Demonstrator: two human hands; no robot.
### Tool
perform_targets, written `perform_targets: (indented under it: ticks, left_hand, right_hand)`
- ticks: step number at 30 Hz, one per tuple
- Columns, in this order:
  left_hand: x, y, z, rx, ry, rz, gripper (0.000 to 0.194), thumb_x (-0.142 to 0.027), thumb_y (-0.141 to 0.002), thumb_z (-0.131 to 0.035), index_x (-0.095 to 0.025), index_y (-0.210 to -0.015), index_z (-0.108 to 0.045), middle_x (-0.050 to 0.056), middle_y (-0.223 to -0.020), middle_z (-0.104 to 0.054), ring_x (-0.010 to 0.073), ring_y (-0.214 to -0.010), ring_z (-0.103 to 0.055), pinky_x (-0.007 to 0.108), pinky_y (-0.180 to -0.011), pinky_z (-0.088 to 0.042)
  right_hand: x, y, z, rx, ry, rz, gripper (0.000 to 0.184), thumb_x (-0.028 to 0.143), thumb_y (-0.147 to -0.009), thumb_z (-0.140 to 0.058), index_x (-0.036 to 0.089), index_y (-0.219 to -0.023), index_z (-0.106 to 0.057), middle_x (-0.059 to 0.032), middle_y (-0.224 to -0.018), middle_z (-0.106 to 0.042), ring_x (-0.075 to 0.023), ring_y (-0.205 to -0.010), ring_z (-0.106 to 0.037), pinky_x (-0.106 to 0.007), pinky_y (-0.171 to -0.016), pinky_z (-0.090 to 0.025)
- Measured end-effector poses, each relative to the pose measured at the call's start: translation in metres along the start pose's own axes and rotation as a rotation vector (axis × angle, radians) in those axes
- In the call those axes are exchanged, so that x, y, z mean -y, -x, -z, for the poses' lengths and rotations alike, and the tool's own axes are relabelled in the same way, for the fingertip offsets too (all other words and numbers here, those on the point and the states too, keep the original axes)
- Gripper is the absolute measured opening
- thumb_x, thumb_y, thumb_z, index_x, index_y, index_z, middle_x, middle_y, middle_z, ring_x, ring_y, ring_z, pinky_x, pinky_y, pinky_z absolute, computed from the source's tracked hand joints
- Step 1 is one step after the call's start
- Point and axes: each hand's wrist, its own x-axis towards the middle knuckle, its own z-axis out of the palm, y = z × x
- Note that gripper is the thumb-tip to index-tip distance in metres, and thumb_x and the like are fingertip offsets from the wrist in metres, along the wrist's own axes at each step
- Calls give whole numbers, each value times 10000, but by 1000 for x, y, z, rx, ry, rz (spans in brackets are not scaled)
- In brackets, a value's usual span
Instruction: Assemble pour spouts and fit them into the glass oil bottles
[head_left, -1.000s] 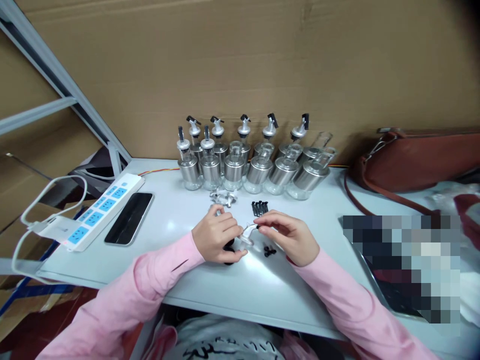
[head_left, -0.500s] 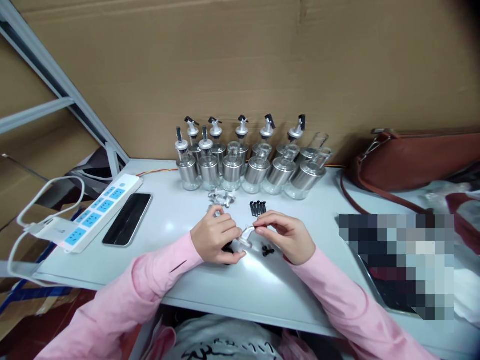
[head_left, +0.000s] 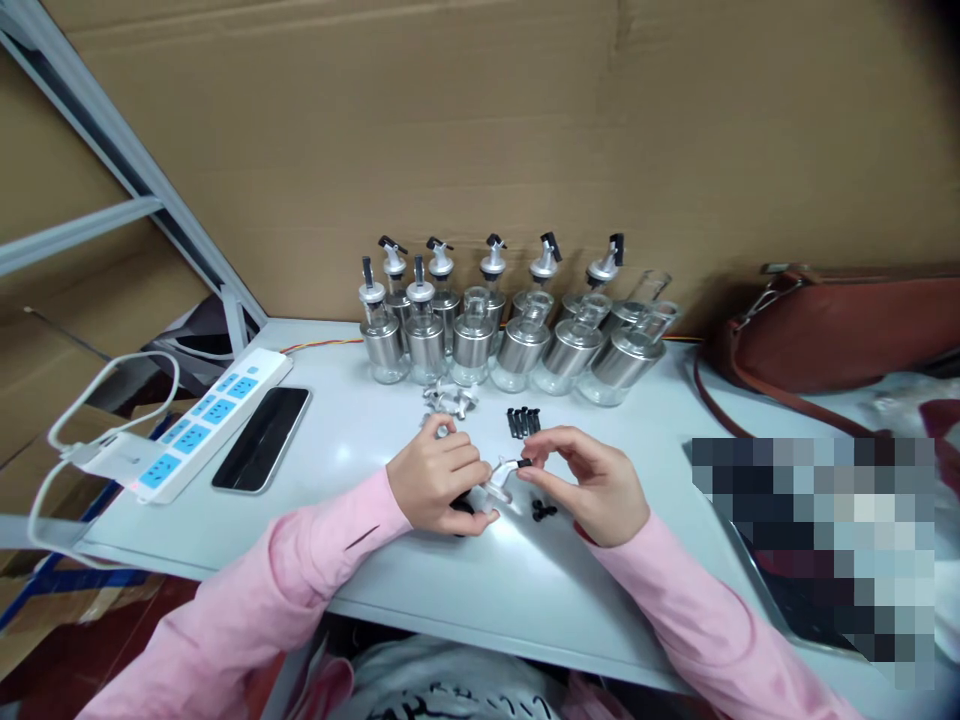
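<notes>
My left hand (head_left: 437,478) grips a silver bottle pourer (head_left: 499,484), its curved spout pointing right. At the spout's tip sits a small black flip cap (head_left: 524,463), between the thumb and forefinger of my right hand (head_left: 592,482). Part of the pourer and a black piece below it are hidden by my left fingers. Beyond my right fingertips lies a row of black flip caps (head_left: 523,422). A small heap of black stoppers (head_left: 544,511) is just below my right thumb. More silver pourer tops (head_left: 453,400) lie in a pile behind my left hand.
Glass bottles with steel sleeves (head_left: 523,346) stand in two rows at the back; several carry pourers. On the left are a phone (head_left: 262,440) and a white power strip (head_left: 217,420). A brown bag (head_left: 847,335) and a pixelated dark item (head_left: 787,540) are on the right.
More of the black cap shows at the spout tip, as my right thumb and forefinger have loosened slightly around it. The whole view has shifted a little; my left hand keeps its hold.
</notes>
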Motion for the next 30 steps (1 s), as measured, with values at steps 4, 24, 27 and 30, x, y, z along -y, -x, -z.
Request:
perform_targets:
  ticks: [4, 24, 27, 30]
  left_hand:
    - [1, 1, 0, -2, -7, -2, 263, -386, -762, -442, -156, -699, -553, -9, -545, -539, 128, -567, -469, 346, -727, -344]
    - [0, 0, 0, -42, 3, -10, 205, -344, -704, -454, -163, -676, -545, -14, -530, -539, 124, -540, -463, 339, -697, -359]
    - [-1, -2, 3, -99, 16, -10, 195, -332, -705, -472, -152, -702, -546, -15, -529, -545, 119, -525, -466, 331, -679, -363]
    - [-3, -2, 4, -143, 30, -3, 177, -320, -705, -474, -154, -702, -534, -22, -518, -542, 111, -507, -461, 325, -668, -364]
  right_hand:
    - [1, 1, 0, -15, 124, 113, 176, 209, -727, -672, 183, -882, -593, -23, -701, -637, -137, -622, -591, -288, -613, -496]
    - [7, 1, -1, 1, -24, 75, 272, 231, -700, -699, 218, -955, -604, -30, -736, -668, -149, -620, -607, -305, -641, -508]
    - [6, 0, -4, 23, -302, -65, 480, 331, -729, -667, 245, -1165, -486, -63, -904, -647, -148, -702, -601, -323, -678, -505]
    - [3, -3, -4, 140, -563, -314, 408, 456, -793, -549, 211, -1119, -547, -90, -906, -623, -150, -724, -581, -292, -609, -485]
